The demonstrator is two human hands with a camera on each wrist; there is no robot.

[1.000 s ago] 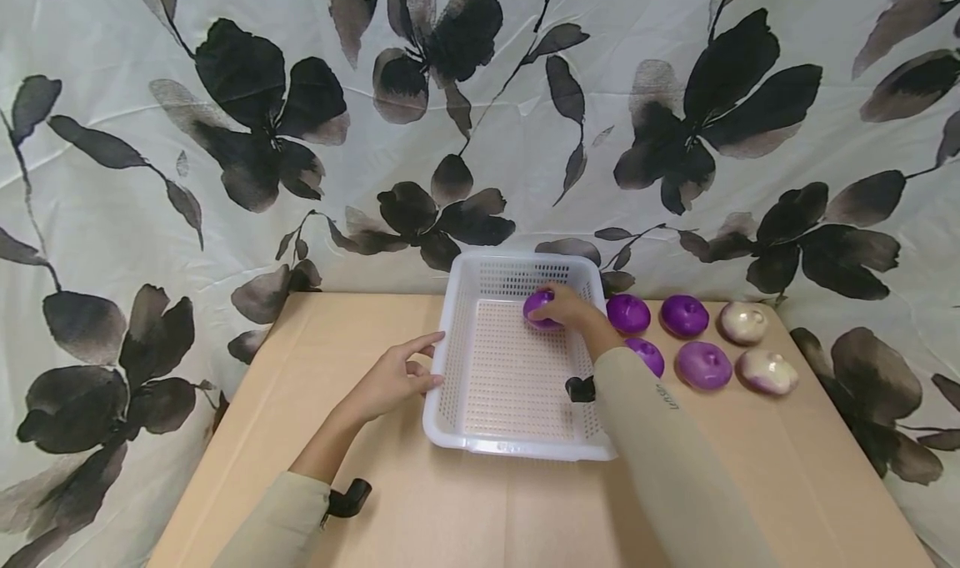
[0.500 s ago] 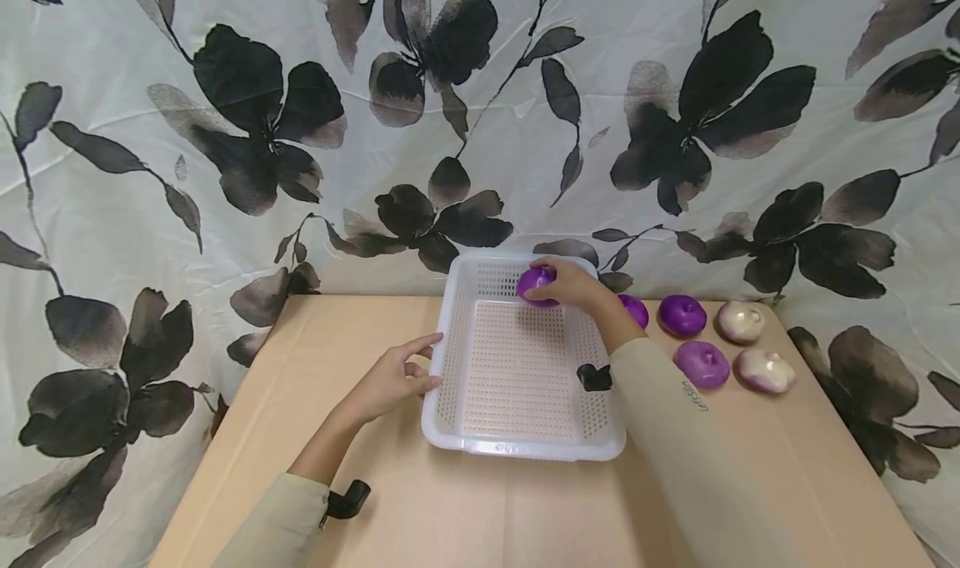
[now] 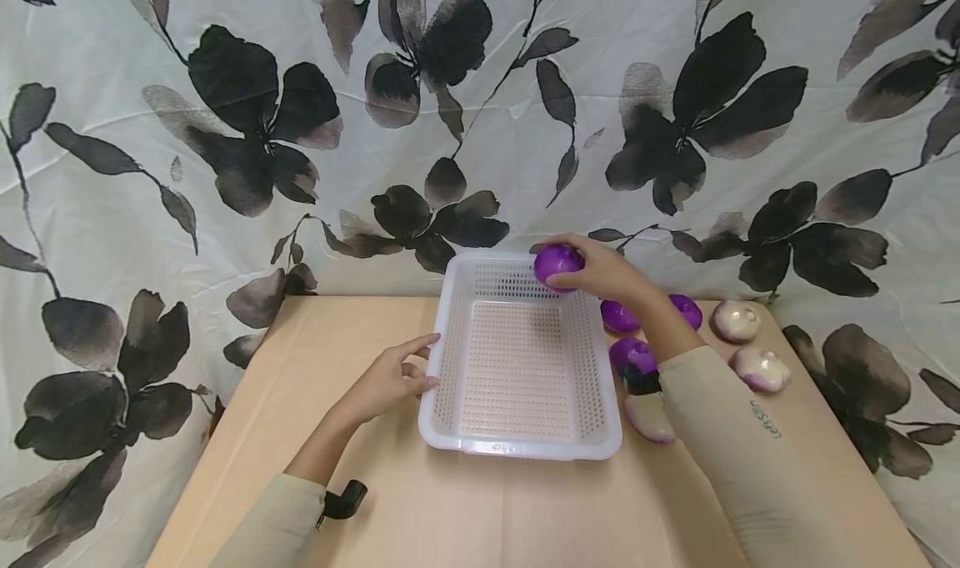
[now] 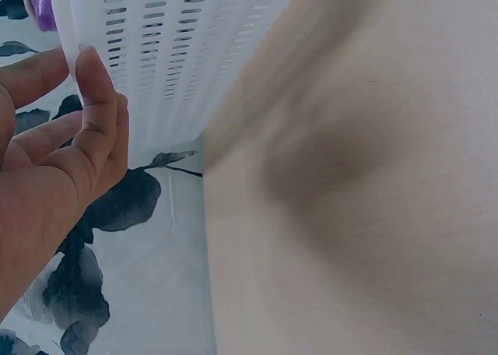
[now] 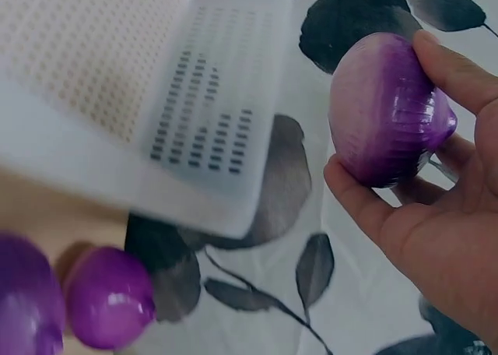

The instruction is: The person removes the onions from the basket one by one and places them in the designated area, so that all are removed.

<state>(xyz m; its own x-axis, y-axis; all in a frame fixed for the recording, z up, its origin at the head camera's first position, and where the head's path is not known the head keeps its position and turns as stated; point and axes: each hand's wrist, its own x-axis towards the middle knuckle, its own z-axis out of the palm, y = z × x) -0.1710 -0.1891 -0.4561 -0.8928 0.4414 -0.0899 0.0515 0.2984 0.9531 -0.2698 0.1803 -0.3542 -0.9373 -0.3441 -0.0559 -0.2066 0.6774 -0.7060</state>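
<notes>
My right hand grips a shiny purple onion, held up at the far right corner of the white plastic basket. In the right wrist view, thumb and fingers wrap the onion, pale on one side, outside the basket wall. My left hand touches the basket's left rim with index finger and thumb spread apart. Seen from the left wrist, the fingertips rest right at the rim. Nothing lies inside the basket.
Right of the basket lie purple onions, a pale one partly behind the sleeve, and two white ones farther right. The forearm hides part of the group. A floral cloth hangs behind the wooden table.
My right hand has lifted the purple onion from inside the basket up and back to its far right corner. The left hand keeps its place at the rim.
</notes>
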